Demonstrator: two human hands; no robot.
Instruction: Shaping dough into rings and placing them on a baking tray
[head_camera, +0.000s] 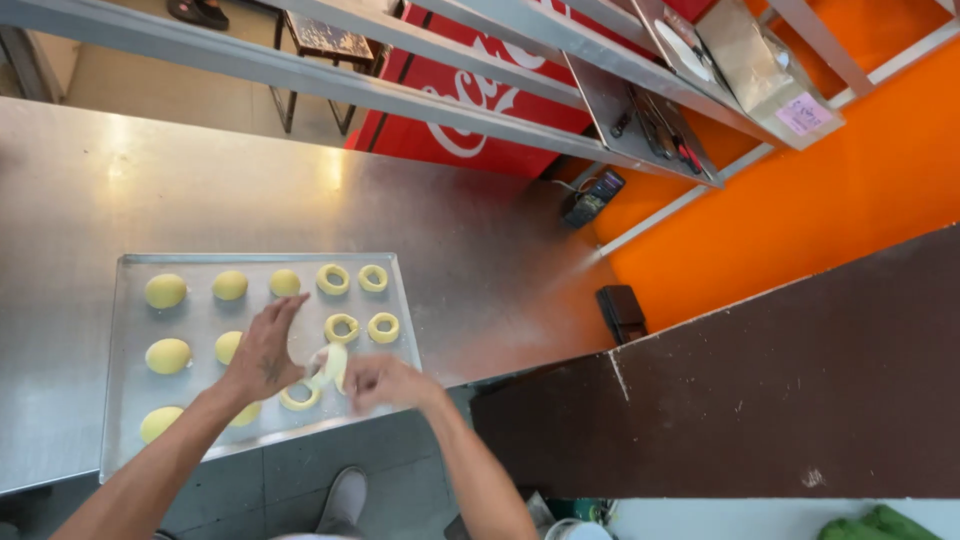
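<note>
From the head view I see my right hand (385, 383) with fingers pinched on a pale yellow dough piece (333, 364), soft and half-shaped, over the baking tray (130, 400) on the steel worktop (480, 260). My left hand (262, 352) rests spread beside a dough ring (299, 396).

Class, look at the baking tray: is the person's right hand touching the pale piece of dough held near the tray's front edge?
Touching. The head view shows the right hand with its fingers closed on the pale dough piece, no gap between them, above the baking tray.
</note>
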